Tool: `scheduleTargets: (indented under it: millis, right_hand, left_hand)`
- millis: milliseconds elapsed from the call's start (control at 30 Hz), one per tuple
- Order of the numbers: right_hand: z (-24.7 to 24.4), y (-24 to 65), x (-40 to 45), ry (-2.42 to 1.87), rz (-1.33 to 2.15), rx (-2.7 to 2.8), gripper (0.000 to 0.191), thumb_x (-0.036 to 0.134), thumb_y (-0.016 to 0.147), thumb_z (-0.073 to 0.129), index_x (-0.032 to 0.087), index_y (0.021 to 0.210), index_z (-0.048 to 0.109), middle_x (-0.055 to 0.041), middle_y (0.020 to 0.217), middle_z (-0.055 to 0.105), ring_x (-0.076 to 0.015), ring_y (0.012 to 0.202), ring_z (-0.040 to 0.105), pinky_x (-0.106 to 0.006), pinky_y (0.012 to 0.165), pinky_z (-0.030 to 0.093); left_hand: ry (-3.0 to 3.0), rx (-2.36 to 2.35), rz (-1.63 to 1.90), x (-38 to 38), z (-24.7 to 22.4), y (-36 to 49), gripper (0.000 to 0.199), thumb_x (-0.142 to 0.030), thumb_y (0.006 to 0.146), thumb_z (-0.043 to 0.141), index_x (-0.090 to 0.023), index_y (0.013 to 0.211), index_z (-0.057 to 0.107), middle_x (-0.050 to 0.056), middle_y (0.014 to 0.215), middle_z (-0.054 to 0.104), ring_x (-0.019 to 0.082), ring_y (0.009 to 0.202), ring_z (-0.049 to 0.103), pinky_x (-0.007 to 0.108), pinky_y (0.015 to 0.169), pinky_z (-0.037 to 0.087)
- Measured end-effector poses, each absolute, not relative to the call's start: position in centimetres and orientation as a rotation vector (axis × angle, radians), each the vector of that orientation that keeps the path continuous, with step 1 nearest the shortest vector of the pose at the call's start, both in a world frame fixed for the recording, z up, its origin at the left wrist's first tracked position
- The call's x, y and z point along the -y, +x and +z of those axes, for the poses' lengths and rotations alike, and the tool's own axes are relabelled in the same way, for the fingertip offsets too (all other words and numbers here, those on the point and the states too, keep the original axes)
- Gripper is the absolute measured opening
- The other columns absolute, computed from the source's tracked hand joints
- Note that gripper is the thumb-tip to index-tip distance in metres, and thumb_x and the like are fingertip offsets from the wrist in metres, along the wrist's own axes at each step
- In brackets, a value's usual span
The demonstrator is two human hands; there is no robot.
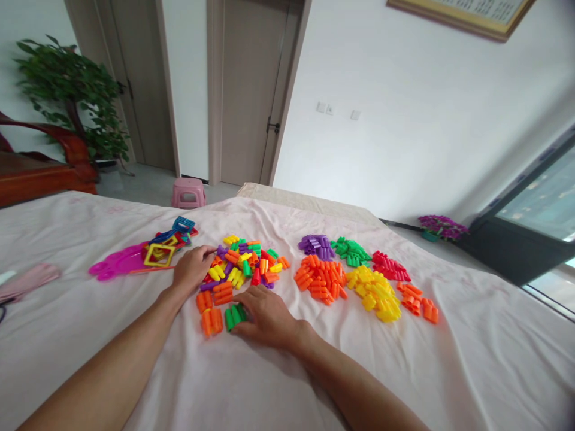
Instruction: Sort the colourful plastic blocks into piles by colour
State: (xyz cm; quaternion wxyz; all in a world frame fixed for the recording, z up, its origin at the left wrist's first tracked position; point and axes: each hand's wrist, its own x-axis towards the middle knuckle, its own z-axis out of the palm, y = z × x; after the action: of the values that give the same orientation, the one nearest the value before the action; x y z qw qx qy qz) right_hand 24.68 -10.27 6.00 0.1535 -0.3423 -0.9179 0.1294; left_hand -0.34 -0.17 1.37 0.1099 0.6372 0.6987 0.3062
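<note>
My right hand (267, 316) is closed around a green plastic building block (233, 318), thumb at the near side and fingers at the far side, just above or on the cloth. Beside it lie orange building blocks (212, 322) made of joined tubes. At the left edge of a mixed-colour pile of blocks (245, 263) is my left hand (194, 268), its fingers curled together; whether a piece is between them is hidden. The pile holds orange, yellow, green, red and purple pieces.
To the right stand single-colour heaps: purple (317, 246), green (351, 251), red (390, 266), orange (320, 278) and yellow (374, 292). Loose orange blocks (411, 298) lie beyond. On the left, a magenta tray (117, 262) bears yellow, blue and red frame pieces. A pale cloth (287, 389) covers the surface.
</note>
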Motion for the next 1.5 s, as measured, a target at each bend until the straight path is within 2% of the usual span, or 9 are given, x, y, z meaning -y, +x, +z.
scheduleTargets:
  millis: [200,367,567,733,933,1133,1233,1333,1500]
  right_hand:
    - [7.1,26.3,10.1,-0.996,0.544,2.572,0.039,0.026,0.074,0.077,0.022,0.111,0.068,-0.0053,0.104,0.066,-0.0199,0.094,0.062,-0.028,0.079,0.049]
    - [8.0,30.4,6.7,-1.149,0.569,2.204,0.043,0.014,0.072,0.073,0.022,0.114,0.068,-0.0043,0.102,0.065,-0.0150,0.082,0.062,-0.027,0.075,0.052]
    - [9.2,40.6,-0.5,-1.523,0.257,1.828,0.047,0.018,0.073,0.069,0.018,0.119,0.068,-0.0073,0.113,0.067,-0.0169,0.088,0.065,-0.030,0.081,0.053]
    - [10.5,47.7,-4.7,-2.001,0.001,1.655,0.049,0.033,0.077,0.071,0.019,0.124,0.067,-0.0094,0.116,0.070,-0.0219,0.100,0.066,-0.028,0.082,0.049]
    - [10.4,50.7,-8.1,-2.410,-0.261,1.680,0.051,0.051,0.083,0.064,0.023,0.124,0.069,-0.0142,0.123,0.067,-0.0302,0.112,0.061,-0.034,0.084,0.045]
    - [9.8,51.3,-10.6,-2.477,-0.339,1.704,0.046,0.053,0.080,0.067,0.018,0.108,0.076,-0.0179,0.115,0.069,-0.0356,0.118,0.054,-0.044,0.095,0.038]
    - [9.6,51.5,-10.8,-2.498,-0.346,1.695,0.046,0.055,0.081,0.066,0.019,0.108,0.076,-0.0174,0.116,0.069,-0.0358,0.119,0.052,-0.046,0.097,0.036]
    - [9.9,51.1,-10.4,-2.460,-0.355,1.691,0.043,0.053,0.089,0.058,0.022,0.112,0.076,-0.0145,0.118,0.069,-0.0350,0.119,0.053,-0.045,0.096,0.037]
    - [11.1,46.6,-8.2,-2.143,-0.325,1.781,0.033,0.039,0.093,0.053,0.025,0.114,0.074,-0.0087,0.118,0.071,-0.0296,0.113,0.057,-0.039,0.092,0.040]
  left_hand:
    - [1.868,-2.050,0.892,0.0,1.1,-0.5,0.040,-0.042,0.091,0.045,-0.025,0.116,0.071,0.005,0.119,0.073,0.023,0.106,0.066,0.028,0.080,0.048]
    - [1.851,-2.057,0.878,0.0,1.0,-0.5,0.041,-0.043,0.091,0.044,-0.025,0.117,0.071,0.005,0.120,0.073,0.025,0.107,0.066,0.030,0.076,0.049]
    - [1.839,-2.048,0.857,-0.3,0.8,-0.7,0.042,-0.045,0.091,0.044,-0.026,0.117,0.070,0.005,0.122,0.072,0.026,0.107,0.066,0.031,0.078,0.049]
    - [1.856,-2.040,0.880,-0.5,0.5,-0.7,0.041,-0.045,0.091,0.044,-0.025,0.115,0.071,0.005,0.119,0.073,0.026,0.107,0.066,0.031,0.080,0.049]
    - [1.882,-2.041,0.907,-0.5,0.3,-0.7,0.042,-0.045,0.090,0.043,-0.025,0.115,0.071,0.005,0.118,0.073,0.025,0.108,0.066,0.030,0.081,0.050]
    - [1.861,-2.028,0.903,-0.7,0.1,-0.8,0.040,-0.046,0.091,0.043,-0.027,0.113,0.071,0.003,0.118,0.073,0.025,0.109,0.065,0.031,0.085,0.049]
    - [1.845,-2.033,0.908,-0.8,0.0,-0.8,0.040,-0.046,0.091,0.044,-0.027,0.114,0.070,0.002,0.119,0.072,0.025,0.110,0.064,0.032,0.086,0.048]
    - [1.845,-2.033,0.897,-0.7,0.1,-0.8,0.040,-0.045,0.091,0.043,-0.027,0.114,0.070,0.003,0.118,0.073,0.024,0.109,0.065,0.031,0.085,0.048]
    - [1.852,-2.057,0.888,-0.3,0.8,-0.4,0.039,-0.043,0.091,0.044,-0.026,0.115,0.070,0.002,0.119,0.072,0.023,0.110,0.063,0.030,0.087,0.046]
